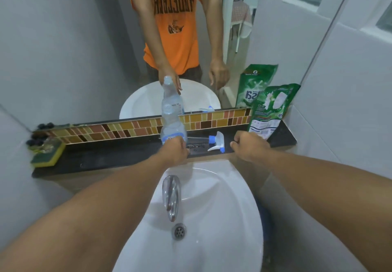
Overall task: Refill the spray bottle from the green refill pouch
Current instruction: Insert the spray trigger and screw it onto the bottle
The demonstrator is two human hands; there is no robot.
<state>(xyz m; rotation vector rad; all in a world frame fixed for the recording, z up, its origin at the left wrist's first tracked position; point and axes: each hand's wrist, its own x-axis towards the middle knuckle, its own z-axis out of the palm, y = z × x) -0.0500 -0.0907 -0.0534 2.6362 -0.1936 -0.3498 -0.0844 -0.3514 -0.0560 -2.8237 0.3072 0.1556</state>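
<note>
A clear plastic bottle [172, 110] with no top on it stands upright on the dark shelf [110, 157] behind the sink. My left hand [177, 149] grips its base. The white and blue spray head [216, 142] with its tube lies flat on the shelf just right of the bottle. My right hand [249, 144] hovers over the shelf's right part with fingers curled, holding nothing. The green refill pouch [270, 108] leans upright against the mirror at the shelf's right end, just beyond my right hand.
A white sink [222, 218] with a chrome tap [171, 195] and drain lies below the shelf. A yellow and green sponge [48, 155] sits at the shelf's left end. A mirror [84, 49] and tiled strip back the shelf. White walls close in both sides.
</note>
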